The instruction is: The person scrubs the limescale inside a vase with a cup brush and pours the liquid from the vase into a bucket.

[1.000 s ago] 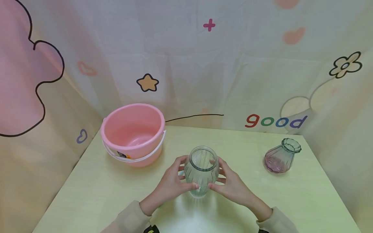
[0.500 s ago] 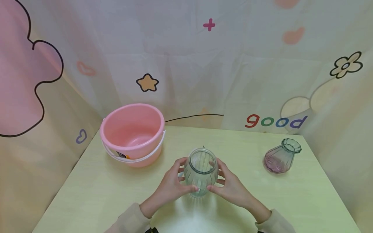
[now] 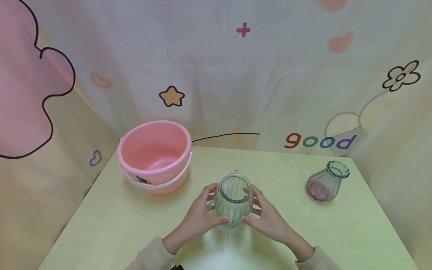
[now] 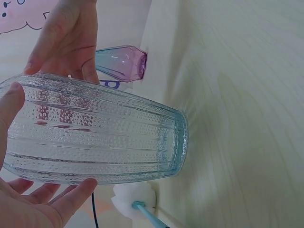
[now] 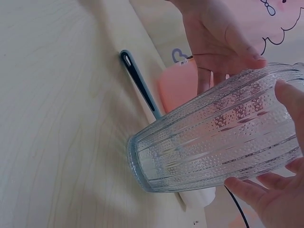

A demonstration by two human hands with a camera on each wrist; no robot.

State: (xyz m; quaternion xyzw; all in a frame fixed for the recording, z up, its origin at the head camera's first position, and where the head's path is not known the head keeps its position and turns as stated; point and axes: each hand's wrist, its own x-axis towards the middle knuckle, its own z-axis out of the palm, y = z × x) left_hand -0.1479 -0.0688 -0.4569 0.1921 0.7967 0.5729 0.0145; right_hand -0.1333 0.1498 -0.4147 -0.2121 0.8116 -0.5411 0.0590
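Note:
A clear, ribbed glass vase (image 3: 233,210) stands upright between both hands in the head view, mouth upward. My left hand (image 3: 197,215) holds its left side, thumb in front and fingers curved behind. My right hand (image 3: 271,221) grips the right side the same way. Both wrist views show the vase's bumpy texture and its base at the tabletop; whether it touches, I cannot tell. Behind the vase lies a brush with a white, fluffy-looking head (image 4: 133,199) and a blue handle (image 5: 140,85), mostly hidden in the head view.
A pink bucket (image 3: 155,176) with a white handle stands at the back left of the pale wooden table (image 3: 111,228). At the right, a second glass vase (image 3: 325,183), greenish above and purple below, stands near the side edge. A printed curtain (image 3: 216,75) closes off the back.
The vase's rim has shifted slightly toward me, and a bit of white now shows behind it. Both hands keep their grip and have barely moved.

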